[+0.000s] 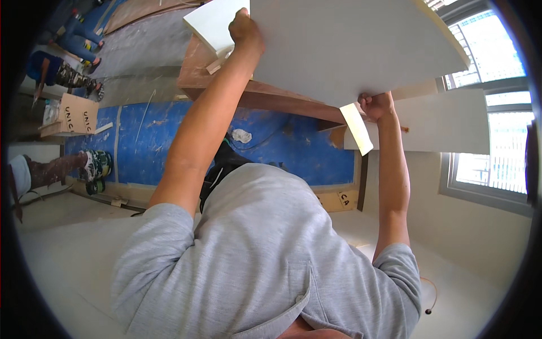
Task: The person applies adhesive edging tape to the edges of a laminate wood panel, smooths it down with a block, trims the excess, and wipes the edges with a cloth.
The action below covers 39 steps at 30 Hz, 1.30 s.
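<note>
A large flat grey board with a pale edge is tilted in front of me, above a brown wooden workbench. My left hand is closed around the board's left edge. At its near edge, on the right, my right hand is closed with fingers curled against the board. A bright pale-yellow strip hangs beside that hand; whether the fingers hold it too, I cannot tell. Under the left part of the board lies a white panel, with a small wood offcut near my left forearm.
Blue sheeting covers the floor, with a crumpled white scrap on it. A cardboard box stands at the left. Several people's legs show along the left side. Windows and a long pale panel are on the right.
</note>
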Tool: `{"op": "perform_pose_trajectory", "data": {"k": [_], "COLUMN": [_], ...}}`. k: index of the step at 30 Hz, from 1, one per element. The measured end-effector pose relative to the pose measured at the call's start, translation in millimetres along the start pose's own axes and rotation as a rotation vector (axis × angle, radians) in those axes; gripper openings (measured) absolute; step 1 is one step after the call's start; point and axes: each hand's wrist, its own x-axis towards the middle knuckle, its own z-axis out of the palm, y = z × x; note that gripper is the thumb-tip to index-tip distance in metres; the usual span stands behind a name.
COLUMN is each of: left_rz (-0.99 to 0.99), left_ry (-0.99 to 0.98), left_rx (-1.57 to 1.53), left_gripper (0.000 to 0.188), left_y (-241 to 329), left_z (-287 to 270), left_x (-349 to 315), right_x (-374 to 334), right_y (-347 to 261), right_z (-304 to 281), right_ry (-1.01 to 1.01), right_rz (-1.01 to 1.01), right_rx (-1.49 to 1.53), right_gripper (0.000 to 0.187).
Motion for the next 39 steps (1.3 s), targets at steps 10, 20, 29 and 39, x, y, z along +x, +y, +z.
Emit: {"op": "perform_pose_trajectory", "data": {"k": [10, 20, 29, 39], "left_rz": [0.256, 0.11, 0.064, 0.519], "left_ry": [-0.055, -0.03, -0.296, -0.492], "left_rx": [0.361, 0.232, 0.368, 1.876], "left_gripper": [0.036, 0.036, 0.047, 0.083], "left_y": [-53, -42, -26, -50], "left_z": [-19, -15, -51, -208], "left_x": [21, 19, 21, 148], "right_x": [6, -191, -185, -195], "right_y": [17, -108, -84, -76], "right_z": [-32, 54, 244, 219], "right_ry": [-0.002, 0.485, 0.455, 0.404], "right_rz": [0.028, -1.669, -1.202, -1.329], "right_rx": [-0.271, -0.435, -1.752, -1.694], "right_gripper": [0.039, 0.033, 0.07, 0.059]}}
